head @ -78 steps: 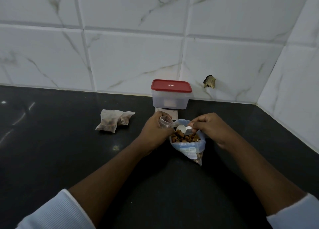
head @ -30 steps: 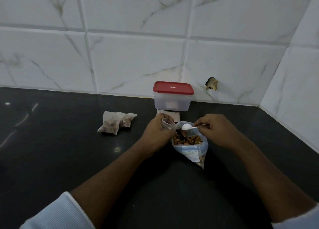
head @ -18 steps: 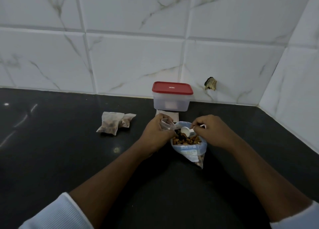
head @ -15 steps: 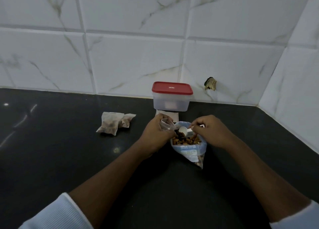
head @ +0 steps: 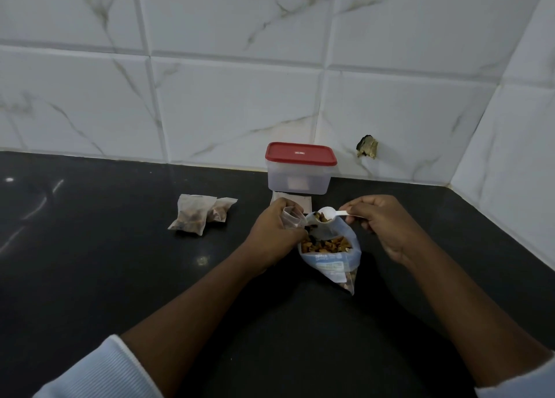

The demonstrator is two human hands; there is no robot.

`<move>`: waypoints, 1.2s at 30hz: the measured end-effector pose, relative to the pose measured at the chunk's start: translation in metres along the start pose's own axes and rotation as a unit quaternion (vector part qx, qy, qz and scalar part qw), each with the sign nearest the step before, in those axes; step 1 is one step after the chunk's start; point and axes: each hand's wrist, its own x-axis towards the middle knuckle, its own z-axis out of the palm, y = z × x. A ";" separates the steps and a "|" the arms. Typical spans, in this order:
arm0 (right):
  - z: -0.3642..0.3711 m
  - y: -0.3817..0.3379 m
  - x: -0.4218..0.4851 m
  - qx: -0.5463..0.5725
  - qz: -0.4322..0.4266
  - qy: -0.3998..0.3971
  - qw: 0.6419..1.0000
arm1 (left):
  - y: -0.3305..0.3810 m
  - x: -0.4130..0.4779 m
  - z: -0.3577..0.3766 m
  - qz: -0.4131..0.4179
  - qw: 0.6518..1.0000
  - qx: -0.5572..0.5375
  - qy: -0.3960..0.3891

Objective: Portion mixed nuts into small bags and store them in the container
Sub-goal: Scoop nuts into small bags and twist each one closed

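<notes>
Mixed nuts (head: pixel 326 245) sit in the open large bag (head: pixel 330 265) on the black countertop (head: pixel 120 262), between both hands. Right hand (head: pixel 383 225) pinches the handle of a loaded white spoon (head: pixel 328 212) above the bag mouth; left hand (head: pixel 274 232) grips a small clear bag (head: pixel 290 217) with curled fingers. Red-lidded container (head: pixel 300 172) stands behind, two filled bags (head: pixel 198 217) lie left.

On the bench (head: pixel 120 277), the nut bag (head: pixel 330 258) sits before the lidded container (head: pixel 300 169); two filled small bags (head: pixel 199 216) lie left of the container.
</notes>
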 end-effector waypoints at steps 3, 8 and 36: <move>0.004 -0.005 -0.004 0.047 -0.026 -0.010 0.999 | 0.000 0.000 0.000 0.000 1.000 -0.001 -0.002; 0.023 -0.011 -0.014 -0.053 -0.137 -0.037 0.989 | -0.003 0.000 0.001 0.004 1.000 -0.010 0.003; 0.001 0.007 0.002 -0.175 -0.124 0.028 0.976 | 0.006 -0.004 -0.001 -0.010 0.999 -0.029 -0.008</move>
